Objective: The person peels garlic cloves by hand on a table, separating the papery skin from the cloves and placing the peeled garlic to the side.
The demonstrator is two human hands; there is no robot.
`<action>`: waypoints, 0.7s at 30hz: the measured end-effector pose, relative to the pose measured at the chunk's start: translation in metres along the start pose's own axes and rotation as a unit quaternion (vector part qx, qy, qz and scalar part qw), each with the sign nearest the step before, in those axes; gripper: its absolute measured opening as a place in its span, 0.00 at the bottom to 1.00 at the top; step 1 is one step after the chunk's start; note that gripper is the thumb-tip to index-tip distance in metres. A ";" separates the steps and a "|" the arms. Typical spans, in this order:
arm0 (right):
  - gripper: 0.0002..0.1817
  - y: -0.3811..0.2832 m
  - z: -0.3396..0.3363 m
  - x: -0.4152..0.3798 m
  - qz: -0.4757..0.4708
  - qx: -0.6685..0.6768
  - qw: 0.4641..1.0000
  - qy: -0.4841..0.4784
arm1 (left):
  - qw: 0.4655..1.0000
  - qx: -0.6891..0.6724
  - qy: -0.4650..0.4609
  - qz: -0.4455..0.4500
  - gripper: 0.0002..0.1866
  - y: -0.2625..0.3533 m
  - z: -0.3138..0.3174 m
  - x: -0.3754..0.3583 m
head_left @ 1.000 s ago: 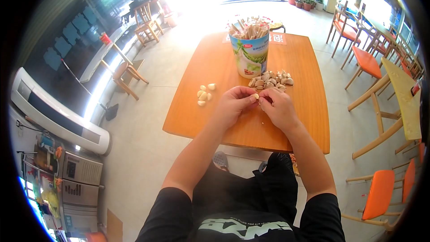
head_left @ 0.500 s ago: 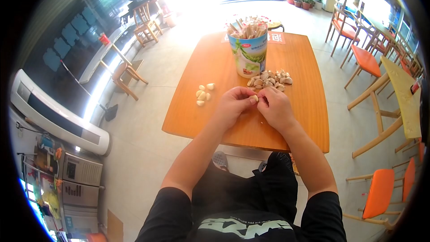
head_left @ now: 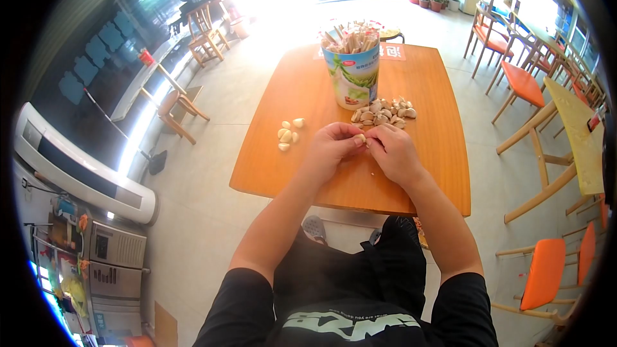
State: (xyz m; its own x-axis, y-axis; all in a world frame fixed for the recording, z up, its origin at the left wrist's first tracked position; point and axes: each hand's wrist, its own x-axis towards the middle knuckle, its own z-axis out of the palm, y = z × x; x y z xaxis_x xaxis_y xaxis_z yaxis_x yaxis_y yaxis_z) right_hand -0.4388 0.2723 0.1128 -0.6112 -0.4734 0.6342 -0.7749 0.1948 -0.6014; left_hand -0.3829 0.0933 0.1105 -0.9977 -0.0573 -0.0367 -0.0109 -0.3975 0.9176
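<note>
Over the wooden table [head_left: 289,180], my left hand [head_left: 334,148] pinches a garlic clove [head_left: 362,137] between thumb and fingers. My right hand [head_left: 393,151] meets it from the other side, its fingers closed at the same clove. Just beyond my hands lies a pile of unpeeled garlic cloves [head_left: 385,113]. To the left is a small group of peeled, pale cloves [head_left: 285,133]. A tiny scrap [head_left: 372,174] lies on the wood below my hands.
A printed paper bucket [head_left: 352,80] full of wrapped sticks stands behind the pile. Orange-seated chairs [head_left: 522,83] and a yellow tabletop [head_left: 578,135] are at the right. Wooden chairs [head_left: 177,106] stand at the left, near a white air conditioner [head_left: 83,167].
My hands still hold the clove together, with only slight finger movement at it. The whole view has shifted a little; the piles and bucket keep their places on the table.
</note>
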 end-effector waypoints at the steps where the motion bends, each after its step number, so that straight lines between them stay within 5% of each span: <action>1: 0.04 0.000 0.000 0.000 0.000 0.000 1.000 0.000 | 1.000 -0.002 -0.001 0.000 0.08 0.000 0.000 0.000; 21: 0.04 -0.001 0.005 0.004 0.073 -0.025 0.997 0.021 | 0.999 0.001 -0.032 -0.025 0.08 0.006 -0.001 -0.003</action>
State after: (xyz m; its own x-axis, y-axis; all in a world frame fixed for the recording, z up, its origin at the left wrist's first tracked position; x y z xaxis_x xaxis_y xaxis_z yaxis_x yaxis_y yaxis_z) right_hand -0.4395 0.2661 0.1132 -0.7235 -0.4012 0.5618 -0.6836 0.3030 -0.6640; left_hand -0.3799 0.0903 0.1159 -0.9982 0.0216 -0.0566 -0.0605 -0.3968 0.9159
